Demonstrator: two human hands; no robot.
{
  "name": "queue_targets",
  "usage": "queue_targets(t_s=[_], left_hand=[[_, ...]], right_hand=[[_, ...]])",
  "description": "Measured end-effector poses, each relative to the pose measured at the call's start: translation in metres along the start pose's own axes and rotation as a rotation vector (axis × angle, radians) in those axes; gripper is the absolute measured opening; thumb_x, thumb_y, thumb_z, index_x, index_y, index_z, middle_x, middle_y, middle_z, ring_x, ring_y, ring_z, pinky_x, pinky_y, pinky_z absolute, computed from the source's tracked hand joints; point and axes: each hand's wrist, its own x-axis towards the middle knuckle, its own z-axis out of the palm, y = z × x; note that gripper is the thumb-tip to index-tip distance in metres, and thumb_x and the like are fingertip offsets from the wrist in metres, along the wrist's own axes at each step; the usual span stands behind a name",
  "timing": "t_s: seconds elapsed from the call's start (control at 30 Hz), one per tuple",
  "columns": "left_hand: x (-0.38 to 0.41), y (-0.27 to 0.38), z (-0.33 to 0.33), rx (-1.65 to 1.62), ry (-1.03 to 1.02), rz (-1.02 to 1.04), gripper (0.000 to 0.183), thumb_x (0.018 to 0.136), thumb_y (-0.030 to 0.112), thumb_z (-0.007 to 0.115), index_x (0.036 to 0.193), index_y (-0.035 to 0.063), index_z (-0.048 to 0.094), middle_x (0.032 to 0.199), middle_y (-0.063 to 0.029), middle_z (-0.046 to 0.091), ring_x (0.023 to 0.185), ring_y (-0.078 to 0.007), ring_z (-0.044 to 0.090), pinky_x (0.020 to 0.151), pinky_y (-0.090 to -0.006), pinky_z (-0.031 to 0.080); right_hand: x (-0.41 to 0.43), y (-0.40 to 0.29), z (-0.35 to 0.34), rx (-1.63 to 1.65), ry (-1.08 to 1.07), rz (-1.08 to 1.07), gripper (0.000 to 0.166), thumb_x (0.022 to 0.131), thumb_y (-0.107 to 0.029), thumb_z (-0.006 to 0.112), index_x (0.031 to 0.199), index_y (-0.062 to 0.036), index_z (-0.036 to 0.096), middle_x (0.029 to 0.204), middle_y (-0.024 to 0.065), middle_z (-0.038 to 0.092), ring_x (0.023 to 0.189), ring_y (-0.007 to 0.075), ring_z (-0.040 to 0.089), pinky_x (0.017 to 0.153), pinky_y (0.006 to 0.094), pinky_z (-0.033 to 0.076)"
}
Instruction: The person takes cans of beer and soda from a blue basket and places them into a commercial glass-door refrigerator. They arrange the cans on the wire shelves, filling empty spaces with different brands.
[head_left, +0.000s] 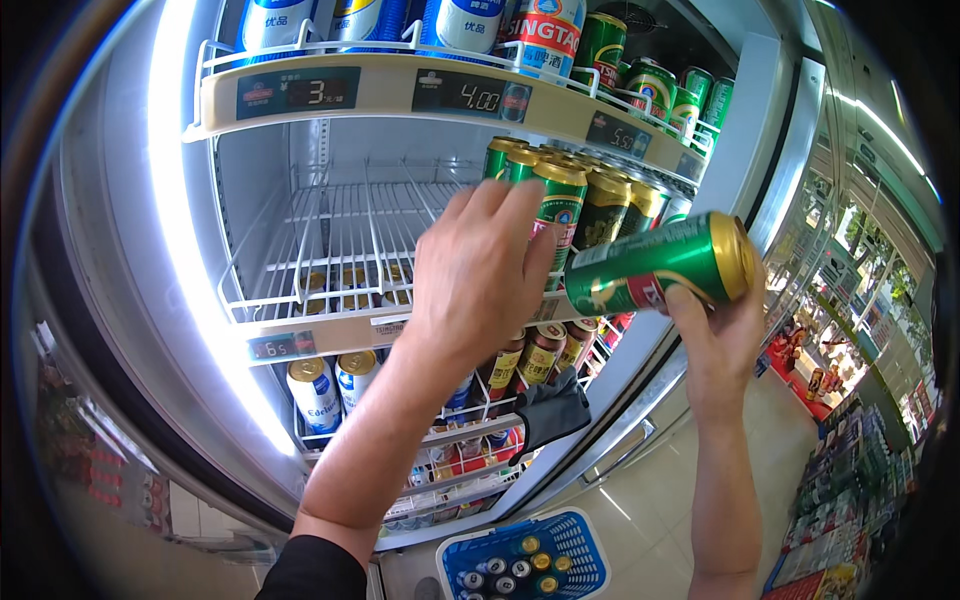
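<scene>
My right hand (716, 330) holds a green Tsingtao beer can (652, 266) with a gold top, tilted on its side, in front of the fridge's right edge. At the middle shelf, my left hand (480, 270) is raised with bent fingers beside an upright green Tsingtao can (561, 195); whether its fingertips touch that can is hidden behind the hand. More gold-topped cans, among them a dark one (604, 206), stand in rows on the right part of this wire shelf (352, 217). The shelf's left part shows bare wires.
Blue and white cans (461, 26) line the top shelf. Below stand white cans (315, 394) and brown cans (541, 352). A dark grey cloth item (555, 412) hangs at a lower shelf's edge. On the floor sits a blue plastic basket (589, 540) with several cans.
</scene>
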Motion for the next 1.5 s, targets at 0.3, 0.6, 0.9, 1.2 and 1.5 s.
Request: queue_targets(t_s=[0.3, 0.6, 0.9, 1.2, 1.5], left_hand=[[0.031, -0.027, 0.036, 0.102, -0.454, -0.210, 0.087, 0.088, 0.025, 0.075, 0.161, 0.0153, 0.027, 0.127, -0.0277, 0.062, 0.110, -0.0445, 0.066, 0.092, -0.0509, 0.055], [0.040, -0.033, 0.049, 0.052, -0.495, -0.199, 0.092, 0.082, 0.021, 0.081, 0.158, 0.0152, 0.030, 0.130, -0.0290, 0.061, 0.114, -0.0453, 0.066, 0.096, -0.0507, 0.054], [0.041, -0.038, 0.059, 0.011, -0.438, -0.210, 0.082, 0.083, 0.011, 0.080, 0.152, 0.0116, 0.036, 0.120, -0.0309, 0.065, 0.112, -0.0472, 0.066, 0.094, -0.0514, 0.054], [0.048, -0.051, 0.067, 0.067, -0.474, -0.205, 0.080, 0.084, 0.007, 0.076, 0.152, 0.0080, 0.035, 0.120, -0.0310, 0.065, 0.111, -0.0471, 0.066, 0.094, -0.0510, 0.055], [0.049, -0.056, 0.070, 0.107, -0.473, -0.236, 0.079, 0.086, 0.007, 0.075, 0.154, 0.0088, 0.035, 0.119, -0.0292, 0.067, 0.112, -0.0450, 0.066, 0.094, -0.0495, 0.055]], right_hand=[[0.023, 0.018, 0.019, -0.147, -0.062, 0.034, 0.070, 0.089, -0.014, 0.081, 0.146, -0.0004, 0.042, 0.129, 0.0127, 0.062, 0.113, 0.0194, 0.066, 0.089, 0.0312, 0.059], [0.032, 0.028, 0.018, -0.187, -0.094, 0.024, 0.069, 0.091, -0.020, 0.082, 0.145, -0.0007, 0.044, 0.128, 0.0117, 0.063, 0.112, 0.0192, 0.066, 0.089, 0.0322, 0.059], [0.041, 0.030, 0.017, -0.195, -0.095, 0.008, 0.067, 0.091, -0.020, 0.081, 0.144, -0.0008, 0.045, 0.127, 0.0113, 0.063, 0.113, 0.0188, 0.065, 0.090, 0.0323, 0.059], [0.047, 0.039, 0.029, -0.197, -0.121, -0.043, 0.070, 0.090, -0.015, 0.082, 0.145, -0.0005, 0.042, 0.127, 0.0135, 0.063, 0.113, 0.0203, 0.065, 0.089, 0.0328, 0.061], [0.050, 0.044, 0.037, -0.225, -0.143, -0.042, 0.073, 0.089, -0.016, 0.082, 0.147, 0.0001, 0.040, 0.129, 0.0149, 0.062, 0.114, 0.0214, 0.065, 0.090, 0.0349, 0.062]])
